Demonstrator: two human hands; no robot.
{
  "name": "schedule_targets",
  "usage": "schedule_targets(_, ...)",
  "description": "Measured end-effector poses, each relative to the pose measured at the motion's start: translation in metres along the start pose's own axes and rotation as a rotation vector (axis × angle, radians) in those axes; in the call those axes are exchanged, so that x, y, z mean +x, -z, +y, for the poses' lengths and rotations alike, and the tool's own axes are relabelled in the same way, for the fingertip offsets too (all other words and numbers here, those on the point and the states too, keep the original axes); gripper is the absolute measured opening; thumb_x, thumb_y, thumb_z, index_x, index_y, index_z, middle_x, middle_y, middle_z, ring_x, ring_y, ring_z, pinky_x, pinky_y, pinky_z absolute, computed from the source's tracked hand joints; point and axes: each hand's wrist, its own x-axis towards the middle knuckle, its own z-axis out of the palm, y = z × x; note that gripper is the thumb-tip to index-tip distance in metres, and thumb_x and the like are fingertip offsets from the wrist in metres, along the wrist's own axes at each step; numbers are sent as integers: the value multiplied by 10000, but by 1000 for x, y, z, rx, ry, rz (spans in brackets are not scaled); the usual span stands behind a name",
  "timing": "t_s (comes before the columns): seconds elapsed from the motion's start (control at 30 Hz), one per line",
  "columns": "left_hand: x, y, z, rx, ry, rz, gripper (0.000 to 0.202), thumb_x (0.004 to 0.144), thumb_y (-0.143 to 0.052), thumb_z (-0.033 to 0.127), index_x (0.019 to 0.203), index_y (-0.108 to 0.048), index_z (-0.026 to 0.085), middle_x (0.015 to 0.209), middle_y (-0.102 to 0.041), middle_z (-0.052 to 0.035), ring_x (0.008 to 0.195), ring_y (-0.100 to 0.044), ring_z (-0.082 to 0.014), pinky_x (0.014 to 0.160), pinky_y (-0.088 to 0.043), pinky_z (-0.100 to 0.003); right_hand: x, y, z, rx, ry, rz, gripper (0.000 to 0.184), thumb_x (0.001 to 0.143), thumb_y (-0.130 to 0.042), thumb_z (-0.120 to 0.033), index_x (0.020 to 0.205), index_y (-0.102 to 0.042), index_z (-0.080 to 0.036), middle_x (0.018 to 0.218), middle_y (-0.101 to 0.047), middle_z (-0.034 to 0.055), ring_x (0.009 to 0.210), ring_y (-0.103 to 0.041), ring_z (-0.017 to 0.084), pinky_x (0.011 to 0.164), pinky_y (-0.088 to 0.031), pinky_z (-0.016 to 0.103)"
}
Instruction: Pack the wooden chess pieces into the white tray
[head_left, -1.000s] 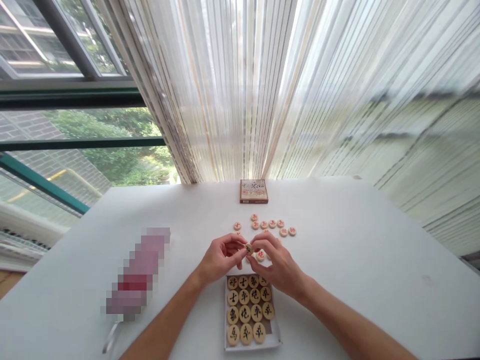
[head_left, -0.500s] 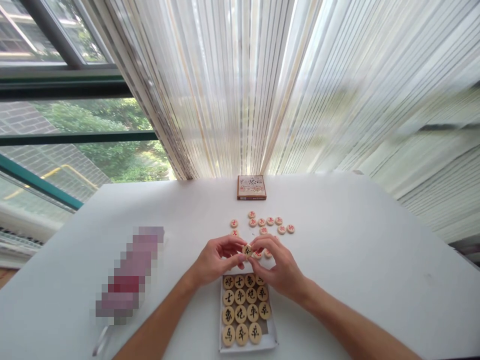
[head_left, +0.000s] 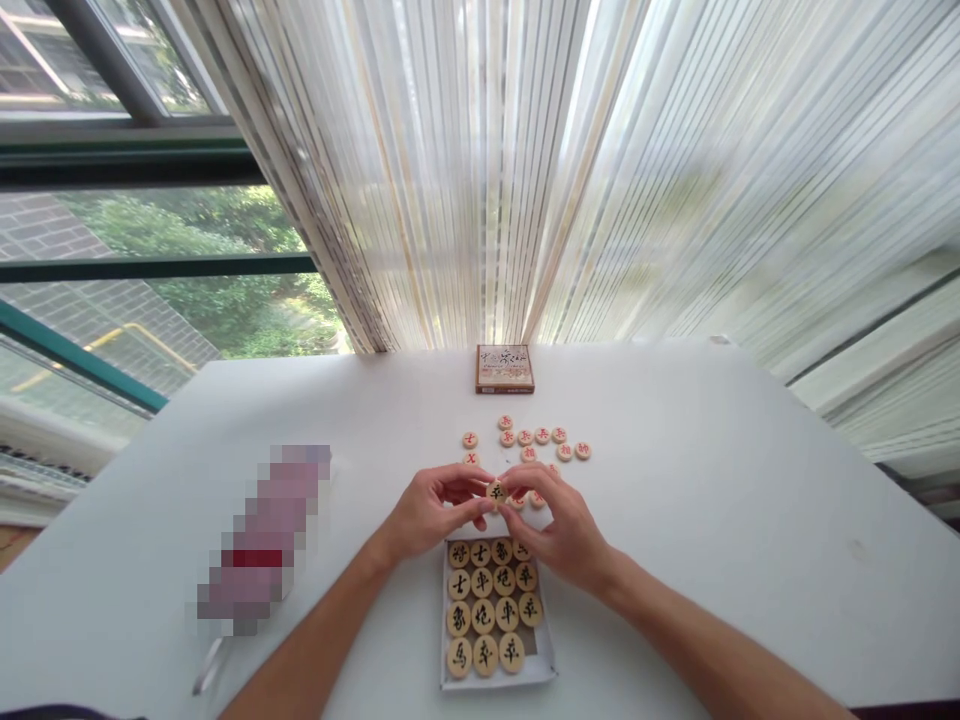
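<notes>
Tray (head_left: 499,684) with fifteen black-marked discs (head_left: 483,616), near right corner bare

Looks like a home, window-side spot; can't tell which room. Everything relative to the white table (head_left: 690,520):

- Behind it and along its right: long string curtain (head_left: 465,200), home-type furnishing, daylight coming through.
- Behind-left: dark green window frame (head_left: 157,267). Through the glass: leafy shrubs (head_left: 217,235), grey brick wall (head_left: 112,265), yellow rail (head_left: 127,326), plus part of a building (head_left: 30,60) farther out.
- On top: leisure gear. "Chinese Chess" box (head_left: 505,370) near the far edge, loose red-lettered pieces (head_left: 543,435) mid-table, shallow white tray (head_left: 499,686) of black-lettered pieces (head_left: 482,616) on the near side.
</notes>
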Motion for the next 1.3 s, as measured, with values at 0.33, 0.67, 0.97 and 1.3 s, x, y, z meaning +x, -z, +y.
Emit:
schedule_targets(0.33,0,-2,1,-30,7,22,340,826,-807,298,1094,-687,128,928,-788,-80,668,-753,-162,650,-630,-278,1,0,-1,-1,6,6,266,903,-651,-154,1143,-610,-260,1040,-675,47,897,-657,187,796,-581,343)
schedule_targets(0.67,0,0,2,12,4,13,348,841,-791,297,1139,-712,135,920,-795,-81,662,-751,-156,668,-631,-276,-1,-1,-1,24,-88,-8,254,894,-672,-180,1134,-636,-254,979,-719,30,837,-671,177,772,-573,335)
schedule_targets(0.97,-2,-1,3,13,22,32,395,834,-797,334,1157,-689,136,883,-798,-80,654,-755,-174,674,-634,-301,3,0,-9,233,-225,-18,207,918,-666,-236,1125,-663,-231,1001,-722,53,832,-697,170,773,-617,331)
schedule_targets(1.3,-1,0,0,21,15,38,403,829,-798,351,1158,-712,133,904,-798,-93,649,-753,-174,658,-635,-298,3,1,-11,404,-313,-33,178,943,-656,-261,1118,-651,-232,1047,-705,52,910,-720,176,848,-623,342)
